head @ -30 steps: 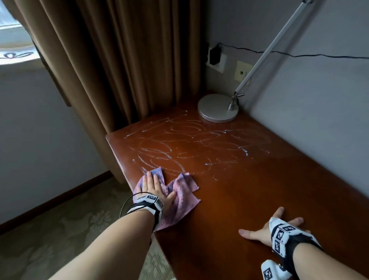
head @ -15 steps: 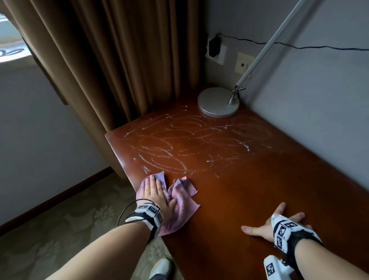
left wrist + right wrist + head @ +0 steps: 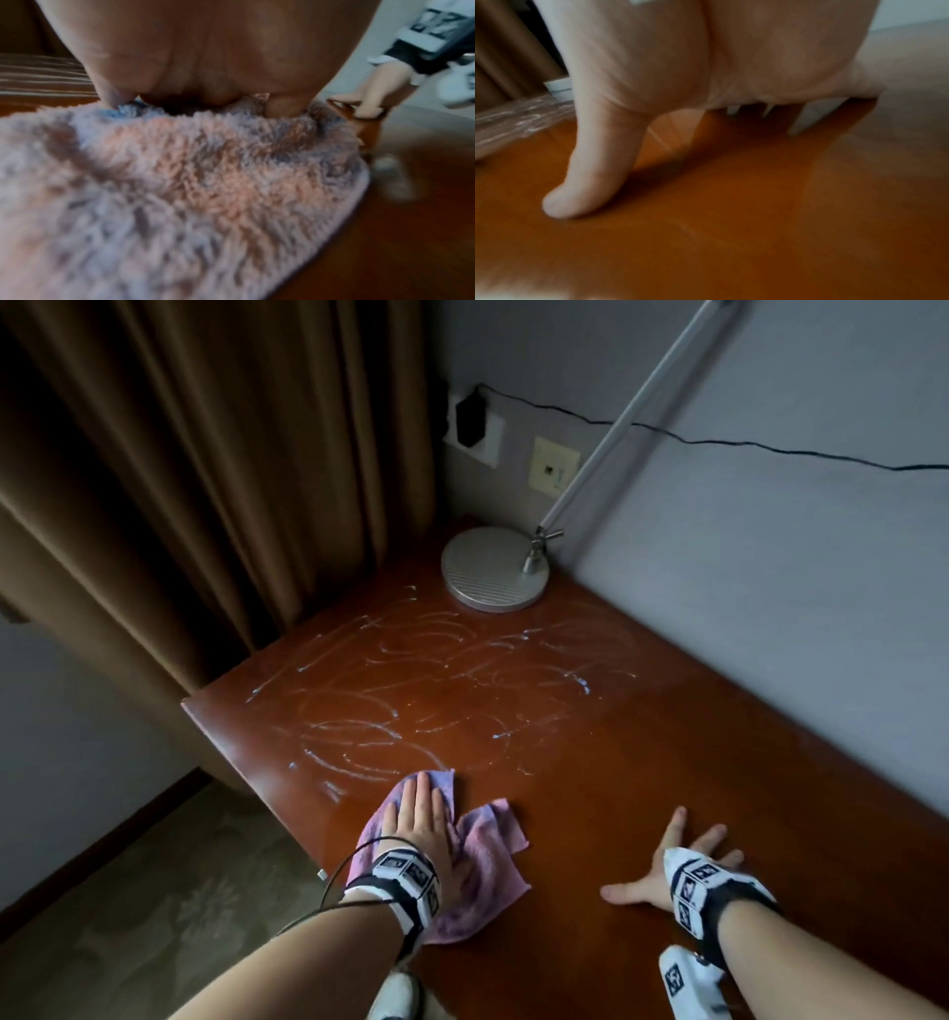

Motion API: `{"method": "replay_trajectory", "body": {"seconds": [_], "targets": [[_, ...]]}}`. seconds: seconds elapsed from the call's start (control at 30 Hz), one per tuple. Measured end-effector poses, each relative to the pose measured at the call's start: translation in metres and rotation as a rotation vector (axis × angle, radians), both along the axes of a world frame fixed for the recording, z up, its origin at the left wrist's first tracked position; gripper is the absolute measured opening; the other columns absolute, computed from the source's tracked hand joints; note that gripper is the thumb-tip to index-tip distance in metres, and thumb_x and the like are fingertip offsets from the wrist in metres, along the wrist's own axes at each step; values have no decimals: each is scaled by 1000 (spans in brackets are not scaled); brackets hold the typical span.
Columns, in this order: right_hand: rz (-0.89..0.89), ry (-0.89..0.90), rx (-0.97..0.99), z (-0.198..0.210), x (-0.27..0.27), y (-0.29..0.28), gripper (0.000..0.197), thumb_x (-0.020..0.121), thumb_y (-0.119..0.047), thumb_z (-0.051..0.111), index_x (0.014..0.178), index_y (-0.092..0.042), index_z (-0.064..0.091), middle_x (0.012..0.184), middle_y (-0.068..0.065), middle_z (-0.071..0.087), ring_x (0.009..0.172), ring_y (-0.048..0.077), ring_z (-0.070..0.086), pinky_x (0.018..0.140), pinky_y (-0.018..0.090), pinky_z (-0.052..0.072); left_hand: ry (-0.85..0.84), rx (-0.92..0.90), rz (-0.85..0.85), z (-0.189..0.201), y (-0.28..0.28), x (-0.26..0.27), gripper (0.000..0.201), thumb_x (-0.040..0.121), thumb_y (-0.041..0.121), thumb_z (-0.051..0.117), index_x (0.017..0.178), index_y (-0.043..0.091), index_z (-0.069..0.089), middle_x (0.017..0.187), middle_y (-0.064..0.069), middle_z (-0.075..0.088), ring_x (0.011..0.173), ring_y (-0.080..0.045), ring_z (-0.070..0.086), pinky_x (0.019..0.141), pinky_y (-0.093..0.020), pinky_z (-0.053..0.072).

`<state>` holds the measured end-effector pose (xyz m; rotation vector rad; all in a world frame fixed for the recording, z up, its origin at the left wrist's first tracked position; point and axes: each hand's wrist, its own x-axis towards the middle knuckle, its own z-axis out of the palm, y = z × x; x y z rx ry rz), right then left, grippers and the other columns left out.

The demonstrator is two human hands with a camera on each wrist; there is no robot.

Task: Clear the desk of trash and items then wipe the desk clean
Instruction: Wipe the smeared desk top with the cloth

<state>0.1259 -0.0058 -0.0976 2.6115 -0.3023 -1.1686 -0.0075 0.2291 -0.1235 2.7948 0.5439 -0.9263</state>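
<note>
The left hand (image 3: 205,50) presses flat on a fluffy pink and lilac microfibre cloth (image 3: 180,192) that fills the near part of the blurred view. The cloth lies on the glossy reddish-brown wooden table (image 3: 398,253). Far right, the right hand (image 3: 372,101) touches the table with straight fingers (image 3: 367,111).

Head view looks down on the desk (image 3: 642,762); both wrist views sit close (blurred), sharing its surface.

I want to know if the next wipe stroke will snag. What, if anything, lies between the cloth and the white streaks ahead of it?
Nothing visible: the left hand presses the pink cloth flat on the desk, and bare wood leads to the streaks. The lamp base sits beyond them.
</note>
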Motion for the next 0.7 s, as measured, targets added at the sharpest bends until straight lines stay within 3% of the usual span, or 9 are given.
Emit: {"method": "replay_trajectory", "body": {"seconds": [0.17, 0.37, 0.7], "targets": [[-182, -47, 83, -1, 9, 22, 159, 42, -89, 65, 148, -15, -27, 153, 26, -25, 143, 49, -8, 113, 61, 11, 68, 6, -231, 5, -5, 9, 95, 91, 57, 35, 147, 3, -18, 153, -17, -29, 143, -33, -24, 118, -46, -8], [-256, -139, 120, -30, 5, 21, 163, 36, -85, 71, 145, -18, -31, 147, 25, -36, 141, 47, -17, 113, 65, 11, 21, -4, -407, 0, -21, 88, 98, 88, 63, 36, 149, 5, -15, 155, -14, -25, 145, -31, -19, 118, -46, -5], [-300, -199, 172, -38, 4, 23, 161, 35, -88, 67, 145, -23, -30, 147, 21, -39, 140, 44, -24, 112, 67, 7, 72, -7, -488, -4, -23, 104, 101, 87, 59, 42, 147, 7, -20, 154, -11, -29, 145, -29, -19, 119, -44, -4]]}}
